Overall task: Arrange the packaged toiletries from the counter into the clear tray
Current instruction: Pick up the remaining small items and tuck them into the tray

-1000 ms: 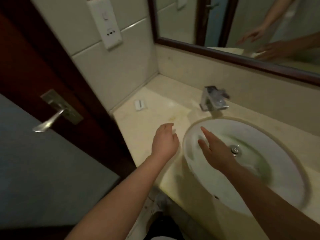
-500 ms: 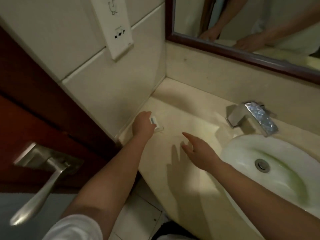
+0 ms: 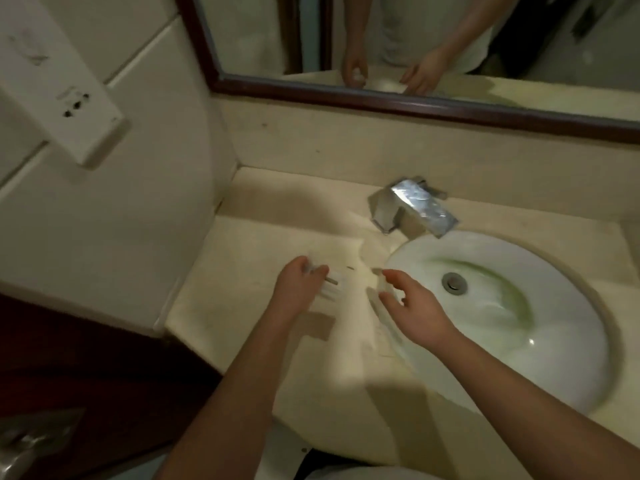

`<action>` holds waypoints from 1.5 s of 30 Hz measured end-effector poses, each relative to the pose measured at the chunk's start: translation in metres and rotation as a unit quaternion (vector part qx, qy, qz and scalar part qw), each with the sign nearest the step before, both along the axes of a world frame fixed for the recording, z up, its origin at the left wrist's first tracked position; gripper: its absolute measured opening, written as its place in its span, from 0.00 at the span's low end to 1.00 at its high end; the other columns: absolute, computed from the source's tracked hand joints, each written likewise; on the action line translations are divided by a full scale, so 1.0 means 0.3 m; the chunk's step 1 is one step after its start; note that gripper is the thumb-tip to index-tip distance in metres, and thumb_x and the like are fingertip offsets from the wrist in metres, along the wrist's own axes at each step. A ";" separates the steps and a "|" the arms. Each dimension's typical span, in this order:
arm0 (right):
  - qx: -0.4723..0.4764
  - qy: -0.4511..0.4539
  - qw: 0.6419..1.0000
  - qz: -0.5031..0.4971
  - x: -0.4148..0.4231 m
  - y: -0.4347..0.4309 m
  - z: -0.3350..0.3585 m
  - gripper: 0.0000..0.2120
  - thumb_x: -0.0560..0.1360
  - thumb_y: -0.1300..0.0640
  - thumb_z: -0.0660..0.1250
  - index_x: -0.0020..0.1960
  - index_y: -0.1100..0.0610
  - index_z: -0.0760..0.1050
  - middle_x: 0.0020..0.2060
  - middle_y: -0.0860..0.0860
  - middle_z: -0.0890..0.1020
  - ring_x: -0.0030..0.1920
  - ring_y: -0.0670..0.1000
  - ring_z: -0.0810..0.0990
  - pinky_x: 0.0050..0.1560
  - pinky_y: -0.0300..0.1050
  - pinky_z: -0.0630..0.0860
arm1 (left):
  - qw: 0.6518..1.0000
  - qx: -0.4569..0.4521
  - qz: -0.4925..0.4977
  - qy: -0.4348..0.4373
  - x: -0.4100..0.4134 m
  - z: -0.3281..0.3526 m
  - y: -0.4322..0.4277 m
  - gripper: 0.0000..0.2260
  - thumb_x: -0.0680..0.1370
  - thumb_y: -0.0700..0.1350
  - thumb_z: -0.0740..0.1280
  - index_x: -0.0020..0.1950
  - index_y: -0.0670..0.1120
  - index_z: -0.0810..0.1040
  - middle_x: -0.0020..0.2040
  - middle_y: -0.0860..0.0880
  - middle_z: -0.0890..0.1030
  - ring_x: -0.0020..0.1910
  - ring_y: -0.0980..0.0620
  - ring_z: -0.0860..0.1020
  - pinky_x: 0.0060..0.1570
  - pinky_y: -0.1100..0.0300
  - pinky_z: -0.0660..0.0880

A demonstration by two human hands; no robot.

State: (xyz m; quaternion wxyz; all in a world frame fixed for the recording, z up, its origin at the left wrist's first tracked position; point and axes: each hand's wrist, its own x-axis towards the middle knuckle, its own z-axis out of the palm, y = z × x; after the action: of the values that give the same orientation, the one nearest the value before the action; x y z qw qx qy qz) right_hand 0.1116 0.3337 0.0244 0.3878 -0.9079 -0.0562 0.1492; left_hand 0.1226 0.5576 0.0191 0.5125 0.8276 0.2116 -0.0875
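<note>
Head view: left hand (image 3: 298, 289) pinches a flat white packet (image 3: 331, 288).

Bathroom, likely hotel-style. Evidence: oval white sink (image 3: 502, 317) set in a beige stone counter (image 3: 249, 306), square chrome tap (image 3: 412, 209), dark-framed wall mirror (image 3: 398, 102), tiled wall with a white shaver-socket panel (image 3: 62, 95), dark wooden door (image 3: 69, 368) at left.

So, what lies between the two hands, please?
In the head view, what looks like the clear plastic tray lies between left hand and right hand.
</note>
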 end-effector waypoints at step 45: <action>-0.144 0.080 0.919 -0.359 -0.064 -2.044 0.004 0.20 0.70 0.41 0.69 0.52 0.56 0.77 0.46 0.54 0.84 0.47 0.56 0.83 0.41 0.44 0.75 | 0.813 0.317 -0.438 -0.219 -0.047 -0.055 -2.195 0.22 0.77 0.50 0.60 0.70 0.46 0.69 0.72 0.45 0.70 0.76 0.40 0.59 0.74 0.45 0.56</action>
State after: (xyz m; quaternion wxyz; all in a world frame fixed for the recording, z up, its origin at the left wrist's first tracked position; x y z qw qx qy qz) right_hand 0.0923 -0.2797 0.0255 0.2835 -0.8982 0.3266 0.0785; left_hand 0.1085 -0.1008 0.0027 0.1622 0.9466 -0.2747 -0.0473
